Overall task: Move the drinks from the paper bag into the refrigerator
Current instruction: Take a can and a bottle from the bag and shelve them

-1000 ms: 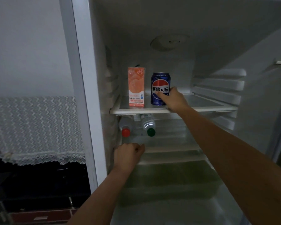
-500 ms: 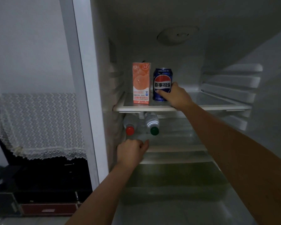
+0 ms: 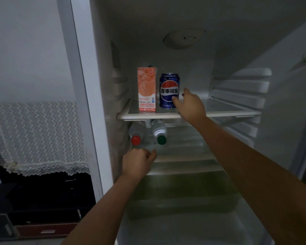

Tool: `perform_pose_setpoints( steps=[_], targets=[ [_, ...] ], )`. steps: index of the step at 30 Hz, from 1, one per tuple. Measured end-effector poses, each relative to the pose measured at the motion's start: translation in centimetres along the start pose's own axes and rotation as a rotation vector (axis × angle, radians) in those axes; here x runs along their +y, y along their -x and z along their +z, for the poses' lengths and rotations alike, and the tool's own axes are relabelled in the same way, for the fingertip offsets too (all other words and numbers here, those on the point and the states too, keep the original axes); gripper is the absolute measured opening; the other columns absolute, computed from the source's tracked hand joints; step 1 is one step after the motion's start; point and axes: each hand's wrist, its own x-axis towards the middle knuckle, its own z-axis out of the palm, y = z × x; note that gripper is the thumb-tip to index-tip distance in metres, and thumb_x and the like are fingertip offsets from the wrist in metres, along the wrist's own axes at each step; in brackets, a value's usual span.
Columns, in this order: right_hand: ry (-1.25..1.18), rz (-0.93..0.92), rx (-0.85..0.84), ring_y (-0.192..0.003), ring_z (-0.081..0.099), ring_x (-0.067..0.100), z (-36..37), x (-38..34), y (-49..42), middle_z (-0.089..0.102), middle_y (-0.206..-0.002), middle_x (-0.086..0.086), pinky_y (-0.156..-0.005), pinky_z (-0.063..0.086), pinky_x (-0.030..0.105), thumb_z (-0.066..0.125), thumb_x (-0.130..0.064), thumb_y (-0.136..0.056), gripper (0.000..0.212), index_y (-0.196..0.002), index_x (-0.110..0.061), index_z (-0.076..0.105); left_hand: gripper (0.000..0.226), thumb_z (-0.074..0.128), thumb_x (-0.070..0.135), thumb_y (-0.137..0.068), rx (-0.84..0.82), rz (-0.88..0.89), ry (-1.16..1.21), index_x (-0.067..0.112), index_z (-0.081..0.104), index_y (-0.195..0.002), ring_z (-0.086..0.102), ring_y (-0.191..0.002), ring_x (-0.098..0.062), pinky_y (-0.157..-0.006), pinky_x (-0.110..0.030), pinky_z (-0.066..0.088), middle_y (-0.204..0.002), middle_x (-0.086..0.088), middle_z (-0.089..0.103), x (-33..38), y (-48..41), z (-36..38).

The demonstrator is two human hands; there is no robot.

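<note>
Inside the open refrigerator, a blue Pepsi can [image 3: 168,85] stands upright on the upper glass shelf [image 3: 228,113], just right of an orange juice carton [image 3: 146,89]. My right hand [image 3: 191,106] is at the can's right side with fingers spread; the thumb tip is at the can's lower front, and no grip shows. My left hand [image 3: 137,162] is a closed fist at the front edge of the lower shelf, holding nothing I can see. Under the upper shelf lie two bottles, one with a red cap [image 3: 136,140] and one with a green cap [image 3: 161,139]. The paper bag is out of view.
The right half of the upper shelf is bare glass. A greenish drawer cover [image 3: 184,191] sits below the lower shelf. Left of the refrigerator's side wall [image 3: 88,103] stands dark furniture under a white lace cloth [image 3: 35,135].
My right hand has let go of the Pepsi can and opened, drawing slightly back and to the right. The can stays on the shelf. My left fist has not moved.
</note>
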Motion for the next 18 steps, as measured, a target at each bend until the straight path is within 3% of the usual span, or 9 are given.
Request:
perform_pose_setpoints(
  steps=[3, 8, 11, 13, 15, 18],
  targets=[
    [0.019, -0.008, 0.028, -0.108, 0.054, 0.031, -0.4, 0.2, 0.9, 0.058, -0.121, 0.020, -0.079, 0.041, 0.031, 0.046, -0.029, -0.094, 0.045, -0.127, 0.001, 0.041, 0.047, 0.043, 0.047, -0.091, 0.004, -0.014, -0.015, 0.011, 0.069, -0.076, 0.062, -0.085, -0.035, -0.067, -0.030, 0.043, -0.082, -0.017, 0.068, 0.2, 0.3, -0.1],
    [0.004, -0.072, 0.083, -0.126, 0.040, 0.030, -0.6, 1.2, 3.9, 0.049, -0.133, 0.018, -0.103, 0.034, 0.038, 0.045, -0.025, -0.093, 0.048, -0.134, -0.001, 0.037, 0.043, 0.043, 0.045, -0.091, -0.024, 0.007, 0.049, 0.014, 0.071, -0.082, 0.064, -0.081, -0.033, -0.070, -0.033, 0.050, -0.080, -0.015, 0.069, -0.2, 1.0, 0.3],
    [-0.043, -0.122, 0.203, -0.124, 0.041, 0.029, -0.8, 1.6, 7.3, 0.051, -0.129, 0.017, -0.106, 0.035, 0.039, 0.041, -0.024, -0.090, 0.044, -0.129, -0.002, 0.043, 0.042, 0.046, 0.040, -0.088, 0.000, 0.054, 0.128, 0.008, 0.066, -0.070, 0.064, -0.073, -0.032, -0.062, -0.032, 0.046, -0.074, -0.014, 0.070, -0.6, 1.6, 1.0],
    [-0.023, -0.138, 0.194, -0.126, 0.040, 0.028, -0.8, 1.8, 9.7, 0.050, -0.130, 0.015, -0.108, 0.027, 0.032, 0.045, -0.020, -0.092, 0.040, -0.129, -0.004, 0.043, 0.052, 0.034, 0.046, -0.090, 0.001, 0.095, 0.142, 0.007, 0.062, -0.068, 0.064, -0.071, -0.031, -0.060, -0.030, 0.043, -0.075, -0.014, 0.069, -1.1, 1.7, 1.3],
    [0.027, -0.131, 0.158, -0.127, 0.039, 0.029, -0.8, 2.2, 12.6, 0.049, -0.132, 0.016, -0.109, 0.024, 0.031, 0.045, -0.019, -0.092, 0.039, -0.128, -0.004, 0.044, 0.070, 0.011, 0.053, -0.088, -0.060, 0.185, 0.107, 0.007, 0.064, -0.084, 0.064, -0.081, -0.032, -0.074, -0.035, 0.048, -0.088, -0.015, 0.069, -1.7, 2.0, 1.8],
    [0.098, -0.049, 0.091, -0.123, 0.043, 0.034, -1.3, 3.5, 17.1, 0.051, -0.129, 0.020, -0.106, 0.030, 0.037, 0.035, -0.031, -0.088, 0.049, -0.124, -0.002, 0.049, 0.057, 0.031, 0.042, -0.081, -0.114, 0.181, 0.162, 0.001, 0.057, -0.111, 0.057, -0.108, -0.036, -0.103, -0.054, 0.035, -0.114, -0.022, 0.061, -1.9, 3.1, 2.4]
  ],
)
